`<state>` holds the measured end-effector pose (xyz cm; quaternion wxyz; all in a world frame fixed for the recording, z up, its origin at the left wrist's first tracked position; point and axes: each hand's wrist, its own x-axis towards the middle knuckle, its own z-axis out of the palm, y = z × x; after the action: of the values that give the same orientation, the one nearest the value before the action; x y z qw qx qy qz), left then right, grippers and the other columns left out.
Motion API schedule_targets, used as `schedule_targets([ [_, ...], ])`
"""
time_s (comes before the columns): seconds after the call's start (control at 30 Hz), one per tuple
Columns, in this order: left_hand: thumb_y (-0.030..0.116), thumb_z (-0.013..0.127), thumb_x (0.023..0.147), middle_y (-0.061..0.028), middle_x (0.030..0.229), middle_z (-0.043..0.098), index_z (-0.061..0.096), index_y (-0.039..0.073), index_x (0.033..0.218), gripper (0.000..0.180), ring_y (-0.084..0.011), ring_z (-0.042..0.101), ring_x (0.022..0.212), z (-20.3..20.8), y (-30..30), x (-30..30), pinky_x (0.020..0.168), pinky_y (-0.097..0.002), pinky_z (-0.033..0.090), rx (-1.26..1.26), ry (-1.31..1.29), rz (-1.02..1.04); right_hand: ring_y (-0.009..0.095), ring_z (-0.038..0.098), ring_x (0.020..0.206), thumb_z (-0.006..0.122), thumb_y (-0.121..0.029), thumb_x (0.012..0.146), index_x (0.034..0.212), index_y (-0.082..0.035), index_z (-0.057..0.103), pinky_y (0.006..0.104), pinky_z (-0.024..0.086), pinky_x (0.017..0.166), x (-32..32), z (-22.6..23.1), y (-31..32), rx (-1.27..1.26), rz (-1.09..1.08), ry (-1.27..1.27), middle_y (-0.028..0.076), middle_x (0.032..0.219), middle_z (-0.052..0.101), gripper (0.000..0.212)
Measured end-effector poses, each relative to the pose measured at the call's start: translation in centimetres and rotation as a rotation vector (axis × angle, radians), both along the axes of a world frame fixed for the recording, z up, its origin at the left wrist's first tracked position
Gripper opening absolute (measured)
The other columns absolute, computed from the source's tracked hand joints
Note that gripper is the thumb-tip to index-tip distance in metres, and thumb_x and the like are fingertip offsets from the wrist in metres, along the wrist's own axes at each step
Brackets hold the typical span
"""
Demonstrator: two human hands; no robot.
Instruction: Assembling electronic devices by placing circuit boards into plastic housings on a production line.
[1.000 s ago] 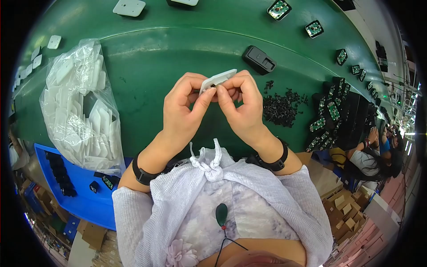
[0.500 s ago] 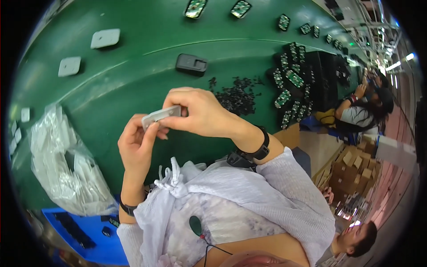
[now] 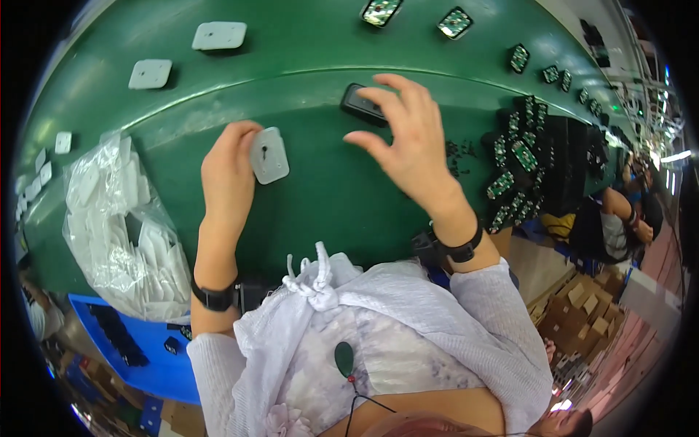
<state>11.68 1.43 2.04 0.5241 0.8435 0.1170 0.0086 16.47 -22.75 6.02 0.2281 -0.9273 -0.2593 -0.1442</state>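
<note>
My left hand is closed on the edge of a pale grey plastic cover, a flat rounded rectangle. A small dark part shows in the middle of that cover. My right hand is open, thumb and fingers spread, with nothing in it. Just beyond its fingertips lies a black plastic housing on the green table; part of it is behind the fingers. Right of my right hand, a scatter of small black parts is partly covered by the hand and wrist.
A clear bag of white covers lies at the left, above a blue tray. More pale covers sit at the far left. Green circuit boards cluster at the right; others line the far side. Co-workers sit farther right.
My right hand has let go of the cover and moved right and away toward the black housing, opening. My left hand keeps the cover, now turned with its flat face up.
</note>
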Motion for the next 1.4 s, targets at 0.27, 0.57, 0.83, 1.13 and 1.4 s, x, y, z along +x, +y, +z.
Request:
schedule_targets([
  [0.27, 0.021, 0.073, 0.078, -0.011, 0.102, 0.053, 0.056, 0.004, 0.118, 0.046, -0.0307, 0.055, 0.092, 0.2, -1.8, 0.4, 0.074, -0.0393, 0.047, 0.669, -0.426, -0.053, 0.03, 0.06, 0.099, 0.073, -0.004, 0.076, 0.114, -0.003, 0.059, 0.0365, 0.047, 0.087, 1.2, -0.9, -1.1, 0.177, -0.013, 0.285, 0.013, 0.108, 0.063, 0.041],
  [0.57, 0.001, 0.071, 0.071, -0.0106, 0.116, 0.058, 0.047, 0.006, 0.132, 0.066, -0.0292, 0.053, 0.111, -0.8, -1.0, -2.6, 0.092, -0.0404, 0.04, 0.553, -0.414, -0.194, 0.03, 0.06, 0.102, 0.072, 0.002, 0.073, 0.11, -0.002, 0.06, 0.0364, 0.049, 0.087, 1.0, 0.4, 4.0, 0.201, 0.43, 0.255, 0.012, 0.114, 0.063, 0.04],
  [0.83, -0.015, 0.05, 0.076, -0.0127, 0.127, 0.058, 0.053, 0.004, 0.127, 0.055, -0.0309, 0.054, 0.119, -1.5, 0.3, -4.4, 0.099, -0.0397, 0.042, 0.212, -0.447, -0.071, 0.03, 0.059, 0.099, 0.071, 0.0, 0.072, 0.108, -0.003, 0.06, 0.0374, 0.05, 0.083, -0.6, -0.3, 6.1, 0.013, 0.528, 0.201, 0.011, 0.11, 0.063, 0.038],
  [1.13, -0.008, 0.046, 0.081, -0.0061, 0.127, 0.06, 0.062, 0.007, 0.121, 0.046, -0.027, 0.052, 0.124, -1.7, 0.5, -4.4, 0.101, -0.0395, 0.041, 0.391, -0.427, -0.17, 0.029, 0.06, 0.097, 0.07, 0.0, 0.071, 0.107, -0.002, 0.063, 0.0368, 0.051, 0.08, -1.0, -2.1, 6.4, -0.059, 0.472, 0.068, 0.01, 0.112, 0.063, 0.036],
  [1.4, 0.0, 0.052, 0.081, -0.0045, 0.133, 0.056, 0.059, 0.008, 0.126, 0.046, -0.0228, 0.053, 0.123, -1.0, 0.1, -4.9, 0.1, -0.0386, 0.041, 0.649, -0.351, -0.195, 0.027, 0.062, 0.093, 0.071, 0.0, 0.068, 0.105, -0.001, 0.064, 0.0328, 0.054, 0.074, -1.4, -2.6, 7.0, -0.162, 0.45, -0.067, 0.011, 0.113, 0.063, 0.037],
])
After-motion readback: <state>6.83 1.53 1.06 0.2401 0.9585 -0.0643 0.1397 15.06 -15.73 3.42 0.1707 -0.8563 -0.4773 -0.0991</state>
